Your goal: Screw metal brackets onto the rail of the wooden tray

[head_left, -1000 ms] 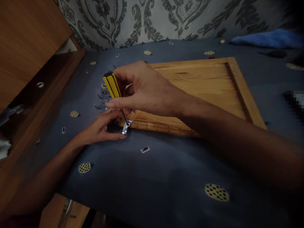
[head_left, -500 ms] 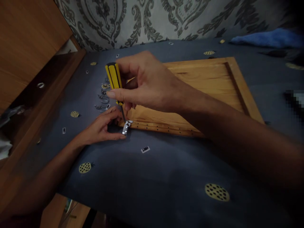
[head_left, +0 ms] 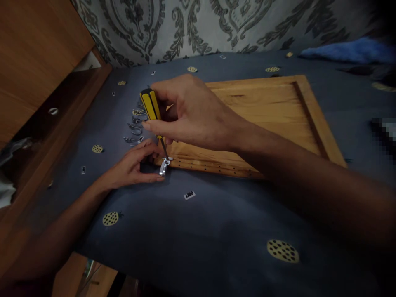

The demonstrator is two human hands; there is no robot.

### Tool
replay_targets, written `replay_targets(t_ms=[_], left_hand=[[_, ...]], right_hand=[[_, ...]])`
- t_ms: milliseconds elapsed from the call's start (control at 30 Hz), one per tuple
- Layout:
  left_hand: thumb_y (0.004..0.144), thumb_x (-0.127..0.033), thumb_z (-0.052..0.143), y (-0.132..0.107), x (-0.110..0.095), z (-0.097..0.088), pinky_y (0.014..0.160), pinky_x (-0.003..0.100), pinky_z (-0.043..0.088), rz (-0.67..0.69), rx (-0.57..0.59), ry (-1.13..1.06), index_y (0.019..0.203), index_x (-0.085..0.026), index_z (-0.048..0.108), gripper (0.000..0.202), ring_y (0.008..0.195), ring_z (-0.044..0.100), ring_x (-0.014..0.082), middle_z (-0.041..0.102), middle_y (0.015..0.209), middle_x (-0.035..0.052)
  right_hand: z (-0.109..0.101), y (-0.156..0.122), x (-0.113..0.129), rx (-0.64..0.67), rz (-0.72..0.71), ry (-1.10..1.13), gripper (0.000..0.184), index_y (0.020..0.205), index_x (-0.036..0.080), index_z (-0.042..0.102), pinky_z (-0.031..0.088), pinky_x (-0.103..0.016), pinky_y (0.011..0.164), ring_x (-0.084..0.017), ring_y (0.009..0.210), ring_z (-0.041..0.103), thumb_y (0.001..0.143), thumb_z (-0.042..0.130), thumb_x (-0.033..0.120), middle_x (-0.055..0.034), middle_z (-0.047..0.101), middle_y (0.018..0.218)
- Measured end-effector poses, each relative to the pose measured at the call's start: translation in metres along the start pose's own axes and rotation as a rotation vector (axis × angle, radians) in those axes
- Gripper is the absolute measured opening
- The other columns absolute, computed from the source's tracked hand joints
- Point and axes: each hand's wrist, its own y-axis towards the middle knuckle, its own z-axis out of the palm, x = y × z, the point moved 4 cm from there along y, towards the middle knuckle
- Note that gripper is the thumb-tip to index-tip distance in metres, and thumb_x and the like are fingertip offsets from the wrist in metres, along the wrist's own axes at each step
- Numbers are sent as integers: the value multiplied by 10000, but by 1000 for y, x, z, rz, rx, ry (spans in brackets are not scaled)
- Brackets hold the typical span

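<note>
A yellow and black screwdriver [head_left: 150, 104] is pinched in the thumb and fingers of my right hand [head_left: 194, 113], tilted, handle up. Its shaft runs down to a small silver metal hook [head_left: 164, 166] on the near left corner of a wooden tray-like board [head_left: 256, 99]. My left hand [head_left: 136, 163] grips at this corner, its thumb against the lower end of the hook and its fingers curled behind, partly hidden. Along the board's near edge runs a row of small dark holes. Several loose metal hooks [head_left: 134, 128] lie just beyond my left hand.
Everything rests on a dark blue cloth [head_left: 216, 231] printed with pineapples. A wooden cabinet [head_left: 40, 53] stands at the left, a patterned fabric [head_left: 198, 24] at the back. Blue cloth [head_left: 349, 50] lies at the back right, near a blurred dark object [head_left: 385, 134] at the right edge.
My right hand and the screwdriver have moved slightly down and to the right, the tip shifting right at the hook. My left hand and the board have stayed in place.
</note>
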Motion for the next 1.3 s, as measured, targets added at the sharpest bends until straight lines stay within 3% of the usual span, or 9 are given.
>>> replay_targets(t_ms=[267,633,900,1033,1300], left_hand=[[880,-565,766,0,-1,-1,772,301,500,-3,-10,18,1029,-200,656,409,832,535,183,567,920,16],[869,-587,771,-6,8,0,872,357,520,-38,-12,46,1150,-201,673,487,947,615,225,671,1006,47],[885,-593,749,-5,4,0,859,339,510,-73,5,48,1143,-191,668,484,932,620,213,675,999,36],[872,-594,757,-4,3,-2,818,326,509,-79,5,62,1098,-183,674,477,890,615,209,664,959,29],[874,-548,769,-4,2,-2,840,332,527,-50,-9,70,1054,-191,665,413,884,631,209,678,948,22]], right_hand=[[1,0,-2,21,-15,-14,217,762,183,501,472,-230,663,-103,718,556,885,664,110,22,586,762],[-2,-3,7,216,-123,-64,349,709,212,380,428,-229,610,-81,732,532,940,642,193,59,486,691],[1,-1,4,157,-132,-137,318,725,193,403,403,-226,611,-67,651,473,934,627,107,60,479,680],[1,-1,3,116,-185,-147,311,739,188,416,387,-217,633,-73,669,462,941,650,155,61,469,708],[1,0,10,118,-91,-219,439,689,201,393,344,-259,621,-89,645,430,891,780,245,62,461,670]])
